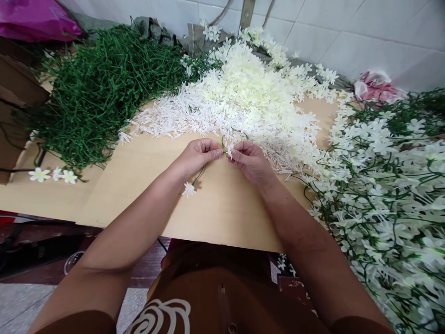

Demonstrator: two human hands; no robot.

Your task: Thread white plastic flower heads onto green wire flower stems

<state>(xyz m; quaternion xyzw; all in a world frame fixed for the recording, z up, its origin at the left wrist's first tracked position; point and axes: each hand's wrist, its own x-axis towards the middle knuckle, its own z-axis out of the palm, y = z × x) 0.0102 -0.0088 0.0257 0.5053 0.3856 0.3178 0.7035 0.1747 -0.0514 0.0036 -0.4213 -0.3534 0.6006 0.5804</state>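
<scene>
My left hand (206,151) pinches a thin green artificial stem (198,176) between thumb and fingers. From below that hand the stem hangs down and ends in a white flower (188,189). Right beside it, my right hand (247,157) is closed on a small white artificial flower (230,149), held at a green tip of the stem. The two hands almost meet above the tan board. Just beyond them lie loose white stamen pieces (194,113) and a heap of cream-white flower heads (257,79).
A big pile of green stems (114,79) stands at the left, by a cardboard box (17,88). Many stemmed white flowers (392,204) crowd the right side. A few flowers (40,174) lie at the board's left. Behind are a tiled wall (368,41) and a pink bag (38,18).
</scene>
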